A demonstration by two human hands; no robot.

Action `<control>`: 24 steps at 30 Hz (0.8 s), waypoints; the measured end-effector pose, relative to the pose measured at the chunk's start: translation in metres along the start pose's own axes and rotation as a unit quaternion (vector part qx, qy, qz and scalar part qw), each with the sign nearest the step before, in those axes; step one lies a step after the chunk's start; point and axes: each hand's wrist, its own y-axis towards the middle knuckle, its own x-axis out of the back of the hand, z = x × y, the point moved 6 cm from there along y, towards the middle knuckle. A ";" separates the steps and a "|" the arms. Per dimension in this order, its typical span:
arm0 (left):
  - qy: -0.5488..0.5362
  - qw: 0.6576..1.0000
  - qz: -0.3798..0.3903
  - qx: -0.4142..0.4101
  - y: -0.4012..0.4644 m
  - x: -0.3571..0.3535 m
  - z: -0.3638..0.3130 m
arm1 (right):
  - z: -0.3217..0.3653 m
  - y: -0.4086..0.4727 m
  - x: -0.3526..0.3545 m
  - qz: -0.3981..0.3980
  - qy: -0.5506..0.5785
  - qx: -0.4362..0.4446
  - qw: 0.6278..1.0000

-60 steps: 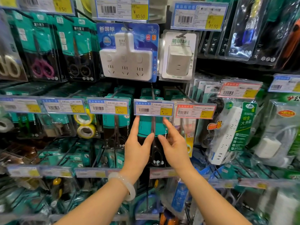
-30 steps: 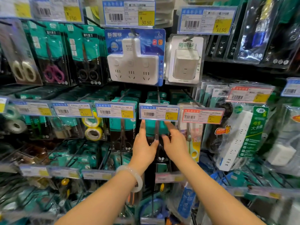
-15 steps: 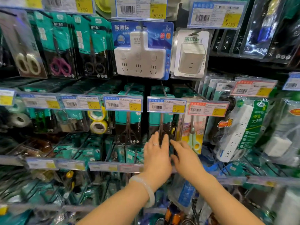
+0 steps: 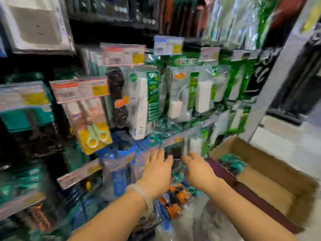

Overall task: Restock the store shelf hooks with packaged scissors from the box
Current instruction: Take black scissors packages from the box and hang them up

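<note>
The picture is blurred by motion. An open cardboard box [image 4: 271, 181] stands on the floor at the lower right, with teal and black scissor packs [image 4: 231, 165] lying in its far corner. My left hand [image 4: 157, 171] and my right hand [image 4: 199, 171] hover low in front of the shelf, fingers spread and holding nothing. Both are left of the box. A pack of yellow-handled scissors [image 4: 93, 126] hangs on a hook at upper left, and dark teal scissor packs [image 4: 26, 122] hang at the far left edge.
White power strips in green packaging [image 4: 144, 105] hang across the middle and right of the shelf. Price tag rails [image 4: 79, 90] jut out from the hooks. Orange and black packs [image 4: 175, 199] hang low under my hands. A grey upright [image 4: 278, 80] borders the shelf at right.
My view has swung right and down, bringing the box into sight. Both hands have left the hanging black scissor pack and dropped lower toward the right, empty.
</note>
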 end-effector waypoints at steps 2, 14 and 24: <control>0.003 0.999 0.018 -0.027 0.023 -0.008 -0.026 | -0.036 0.004 -0.003 -0.005 0.012 -0.023 1.000; -0.011 0.992 0.078 -0.094 0.209 -0.064 -0.171 | -0.268 0.106 -0.058 0.030 0.139 -0.139 0.980; -0.057 0.985 0.146 -0.075 0.282 -0.121 -0.214 | -0.386 0.170 -0.171 0.056 0.489 -0.402 0.772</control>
